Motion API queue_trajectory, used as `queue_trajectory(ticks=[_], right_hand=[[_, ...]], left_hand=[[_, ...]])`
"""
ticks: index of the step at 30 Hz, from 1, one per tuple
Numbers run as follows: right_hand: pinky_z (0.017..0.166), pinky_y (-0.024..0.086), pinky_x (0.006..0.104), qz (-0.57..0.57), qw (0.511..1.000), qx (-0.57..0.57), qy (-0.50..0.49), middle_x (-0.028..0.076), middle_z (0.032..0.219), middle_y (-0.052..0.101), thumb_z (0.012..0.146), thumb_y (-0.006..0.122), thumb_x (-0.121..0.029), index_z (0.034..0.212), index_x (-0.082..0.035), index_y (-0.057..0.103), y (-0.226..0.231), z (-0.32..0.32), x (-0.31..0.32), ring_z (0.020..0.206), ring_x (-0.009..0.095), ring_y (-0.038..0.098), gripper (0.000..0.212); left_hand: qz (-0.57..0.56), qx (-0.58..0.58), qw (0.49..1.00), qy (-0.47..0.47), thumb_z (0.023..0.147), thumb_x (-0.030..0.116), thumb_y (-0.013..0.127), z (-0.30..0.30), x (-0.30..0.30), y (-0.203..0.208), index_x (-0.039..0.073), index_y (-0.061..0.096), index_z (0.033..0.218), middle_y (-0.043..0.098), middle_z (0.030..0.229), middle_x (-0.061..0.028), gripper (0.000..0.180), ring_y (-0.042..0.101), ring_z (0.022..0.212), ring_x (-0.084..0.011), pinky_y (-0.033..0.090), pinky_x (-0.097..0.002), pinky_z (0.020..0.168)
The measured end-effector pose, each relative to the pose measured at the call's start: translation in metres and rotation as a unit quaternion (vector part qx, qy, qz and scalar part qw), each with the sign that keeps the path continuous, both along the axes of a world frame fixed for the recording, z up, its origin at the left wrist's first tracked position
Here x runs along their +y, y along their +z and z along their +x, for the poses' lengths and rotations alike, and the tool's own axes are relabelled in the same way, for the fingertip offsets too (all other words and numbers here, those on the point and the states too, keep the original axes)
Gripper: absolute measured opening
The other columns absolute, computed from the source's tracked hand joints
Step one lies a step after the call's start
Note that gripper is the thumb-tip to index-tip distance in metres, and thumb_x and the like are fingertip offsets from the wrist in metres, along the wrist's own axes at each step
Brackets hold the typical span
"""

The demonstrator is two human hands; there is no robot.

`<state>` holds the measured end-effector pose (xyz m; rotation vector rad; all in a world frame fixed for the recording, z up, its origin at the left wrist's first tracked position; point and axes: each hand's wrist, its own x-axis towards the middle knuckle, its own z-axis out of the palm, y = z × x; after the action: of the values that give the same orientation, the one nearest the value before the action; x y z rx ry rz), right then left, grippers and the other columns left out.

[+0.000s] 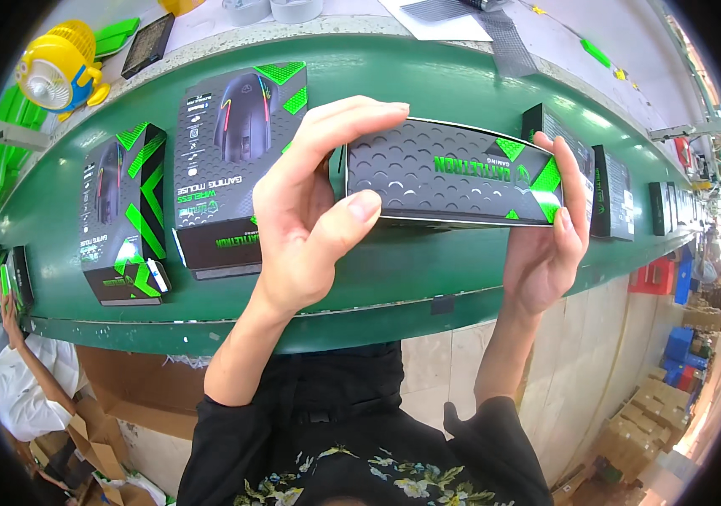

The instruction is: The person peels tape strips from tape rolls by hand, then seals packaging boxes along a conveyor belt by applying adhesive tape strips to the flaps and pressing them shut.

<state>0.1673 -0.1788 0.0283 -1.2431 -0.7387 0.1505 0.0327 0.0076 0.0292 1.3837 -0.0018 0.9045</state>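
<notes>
Between my two hands I hold a black and green computer mouse box (428, 173) above the green bench, one narrow side turned up toward me. My left hand (310, 198) grips its left end, thumb on the near edge and fingers over the far edge. At the right end my right hand (558, 223) is closed around the corner. Left of my left hand, a large mouse box (238, 169) and a smaller-looking one (124, 215) lie on the bench with a mouse pictured on each face.
More black boxes (611, 194) rest along the green bench (377, 287) to the right. A yellow toy-shaped fan (53, 72) stands at the far left. Another person's hand (10, 316) touches a box at the left edge. An open cardboard carton (141, 392) sits below the bench.
</notes>
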Motion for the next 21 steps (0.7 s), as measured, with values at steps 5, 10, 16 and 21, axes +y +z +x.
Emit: queue_trajectory(ticks=[5, 10, 16, 21], right_hand=[[0.109, 0.041, 0.0419, 0.000, 1.000, -0.012, -0.026, 0.025, 0.147, 0.044, 0.096, 0.059, -0.034, 0.150, 0.007, 0.033, -0.009, -0.005, 0.006, 0.131, 0.029, 0.049, 0.072], [0.104, 0.042, 0.0332, -0.062, 0.994, -0.028, -0.083, 0.015, 0.142, 0.049, 0.094, 0.065, -0.044, 0.151, 0.005, 0.033, -0.006, -0.019, 0.016, 0.125, 0.019, 0.052, 0.081], [0.112, 0.031, 0.0347, -0.148, 0.975, -0.120, -0.112, 0.015, 0.142, 0.051, 0.104, 0.040, -0.054, 0.146, 0.005, 0.042, 0.017, -0.003, 0.016, 0.128, 0.019, 0.048, 0.072], [0.113, 0.031, 0.0357, -0.263, 0.948, -0.095, -0.150, 0.017, 0.136, 0.058, 0.108, 0.039, -0.036, 0.138, 0.004, 0.053, 0.016, 0.057, 0.025, 0.129, 0.024, 0.050, 0.051]], left_hand=[[0.104, 0.022, 0.994, 0.037, 0.073, 0.002, 0.062, 0.003, -0.001, -0.006, -0.003, 0.064, 0.121, 0.061, 0.121, -0.0170, 0.049, 0.053, 0.122, -0.0263, 0.041, -0.0377, 0.104], [0.113, 0.060, 0.977, 0.173, 0.073, 0.018, 0.085, 0.022, -0.031, 0.000, -0.004, 0.039, 0.146, 0.056, 0.113, -0.0134, 0.089, 0.057, 0.100, -0.0253, 0.047, -0.0355, 0.090], [0.181, 0.102, 0.966, 0.155, 0.096, 0.027, 0.062, 0.012, -0.018, 0.010, -0.010, 0.027, 0.151, 0.056, 0.112, -0.0174, 0.075, 0.057, 0.097, -0.0272, 0.048, -0.0362, 0.086], [0.187, 0.169, 0.944, 0.211, 0.098, 0.026, 0.058, -0.024, 0.033, 0.005, -0.002, 0.040, 0.147, 0.056, 0.123, -0.0214, 0.059, 0.058, 0.105, -0.0321, 0.048, -0.0376, 0.091]])
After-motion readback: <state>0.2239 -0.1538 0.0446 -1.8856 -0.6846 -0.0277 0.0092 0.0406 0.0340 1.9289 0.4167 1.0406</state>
